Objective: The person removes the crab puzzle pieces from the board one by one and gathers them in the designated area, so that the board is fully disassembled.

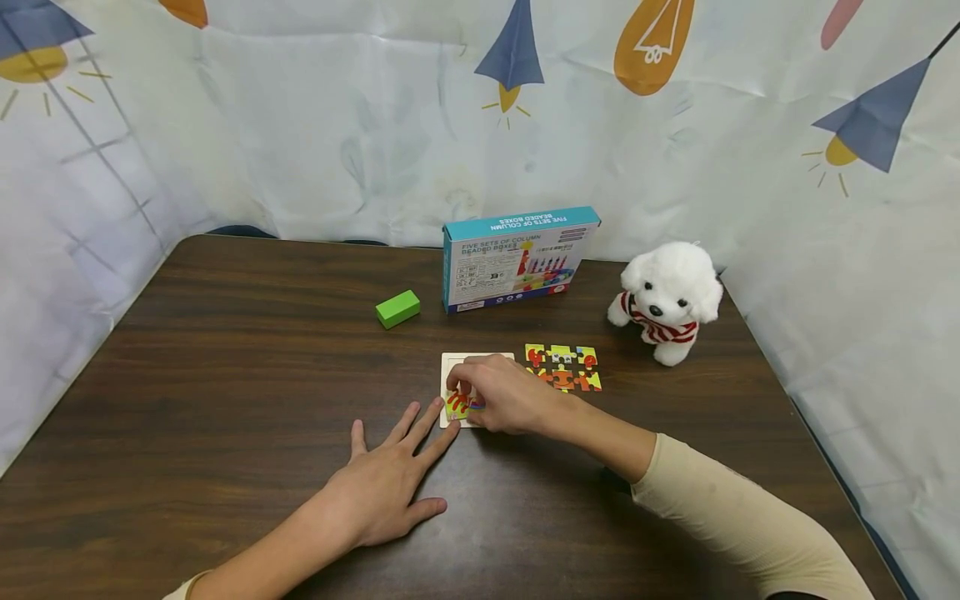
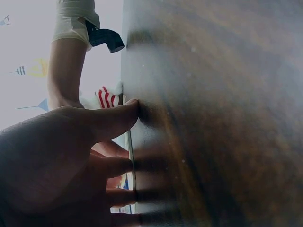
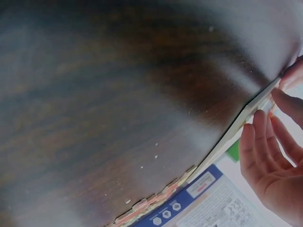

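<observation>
A shallow, pale-framed jigsaw tray [image 1: 446, 363] lies on the dark table, partly covered by my right hand [image 1: 510, 393]. That hand bends its thumb and fingers down over the tray's lower left. Between thumb and fingertips in the right wrist view shows a small orange bit of puzzle piece [image 3: 271, 114]; most of it is hidden. Red and yellow-green puzzle pieces [image 1: 456, 405] lie in the tray's lower left corner. My left hand [image 1: 386, 483] rests flat on the table with fingers spread, its fingertips at the tray's left edge. Loose puzzle pieces [image 1: 562, 379] lie in rows just right of the tray.
A green block [image 1: 398, 309] lies behind the tray to the left. A blue and white toy box [image 1: 517, 260] stands upright at the back. To the right sits a white plush dog [image 1: 670, 296] in a striped shirt. A patterned curtain [image 1: 315, 125] hangs behind the table [image 1: 225, 375].
</observation>
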`<state>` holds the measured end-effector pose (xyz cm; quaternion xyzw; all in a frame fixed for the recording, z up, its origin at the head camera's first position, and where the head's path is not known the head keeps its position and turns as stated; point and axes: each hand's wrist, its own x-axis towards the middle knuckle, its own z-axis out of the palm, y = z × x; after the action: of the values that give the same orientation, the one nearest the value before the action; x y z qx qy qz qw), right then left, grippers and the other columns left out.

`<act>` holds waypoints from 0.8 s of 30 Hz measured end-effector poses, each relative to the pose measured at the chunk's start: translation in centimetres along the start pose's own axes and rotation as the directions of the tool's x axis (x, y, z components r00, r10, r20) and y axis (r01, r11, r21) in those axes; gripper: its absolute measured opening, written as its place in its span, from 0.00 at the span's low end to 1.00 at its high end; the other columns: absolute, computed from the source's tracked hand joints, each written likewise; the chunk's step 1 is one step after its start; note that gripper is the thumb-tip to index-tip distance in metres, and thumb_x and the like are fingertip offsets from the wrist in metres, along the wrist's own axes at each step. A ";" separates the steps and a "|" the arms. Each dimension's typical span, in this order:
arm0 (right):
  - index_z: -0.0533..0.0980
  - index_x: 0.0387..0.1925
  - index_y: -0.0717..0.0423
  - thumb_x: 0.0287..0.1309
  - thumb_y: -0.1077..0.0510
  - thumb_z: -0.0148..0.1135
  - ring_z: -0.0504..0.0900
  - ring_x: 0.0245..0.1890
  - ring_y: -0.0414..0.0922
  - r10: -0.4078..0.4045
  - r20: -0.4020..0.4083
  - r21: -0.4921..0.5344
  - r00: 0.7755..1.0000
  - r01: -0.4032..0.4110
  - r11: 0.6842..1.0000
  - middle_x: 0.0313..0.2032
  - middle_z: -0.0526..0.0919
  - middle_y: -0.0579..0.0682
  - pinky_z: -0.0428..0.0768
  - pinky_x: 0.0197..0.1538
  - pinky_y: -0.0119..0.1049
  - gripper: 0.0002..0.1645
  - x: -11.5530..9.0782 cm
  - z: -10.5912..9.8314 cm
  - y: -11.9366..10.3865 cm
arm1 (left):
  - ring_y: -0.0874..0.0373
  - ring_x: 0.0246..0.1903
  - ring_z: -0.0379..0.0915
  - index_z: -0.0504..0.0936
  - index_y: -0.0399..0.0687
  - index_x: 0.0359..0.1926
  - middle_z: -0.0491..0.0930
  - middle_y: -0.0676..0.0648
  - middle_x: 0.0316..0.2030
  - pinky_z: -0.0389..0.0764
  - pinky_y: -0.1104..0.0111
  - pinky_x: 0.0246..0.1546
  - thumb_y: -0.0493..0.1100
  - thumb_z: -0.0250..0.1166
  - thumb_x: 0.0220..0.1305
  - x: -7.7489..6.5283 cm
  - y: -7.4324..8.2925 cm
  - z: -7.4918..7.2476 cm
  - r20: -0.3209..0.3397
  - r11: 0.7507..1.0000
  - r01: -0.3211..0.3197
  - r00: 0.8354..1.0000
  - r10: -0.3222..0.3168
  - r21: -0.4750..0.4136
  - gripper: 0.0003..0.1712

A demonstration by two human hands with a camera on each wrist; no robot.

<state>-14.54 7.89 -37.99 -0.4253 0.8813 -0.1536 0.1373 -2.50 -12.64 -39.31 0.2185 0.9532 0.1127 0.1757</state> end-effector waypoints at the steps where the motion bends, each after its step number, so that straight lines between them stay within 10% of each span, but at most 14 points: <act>1: 0.81 0.54 0.53 0.56 0.58 0.78 0.78 0.32 0.37 -0.005 -0.008 0.000 1.000 0.005 1.000 0.40 0.85 0.46 0.80 0.41 0.32 0.24 0.0 0.0 0.0 | 0.43 0.83 0.43 0.54 0.65 0.83 0.41 0.51 0.85 0.50 0.16 0.60 0.68 0.66 0.66 0.0 0.0 0.0 0.000 1.000 -0.001 1.000 0.001 -0.002 0.51; 24: 0.83 0.53 0.55 0.55 0.61 0.77 0.83 0.32 0.44 0.138 -0.099 0.060 0.985 -0.133 0.989 0.39 0.86 0.47 0.79 0.38 0.30 0.23 -4.4 -2.5 2.0 | 0.43 0.83 0.42 0.53 0.67 0.83 0.39 0.50 0.85 0.48 0.15 0.58 0.69 0.66 0.66 0.2 -0.2 0.1 0.001 1.000 -0.001 1.000 0.001 -0.005 0.52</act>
<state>-14.27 12.92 -35.98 -0.3522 0.9096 -0.1889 0.1131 -2.66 -12.69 -39.54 0.2186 0.9528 0.1148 0.1768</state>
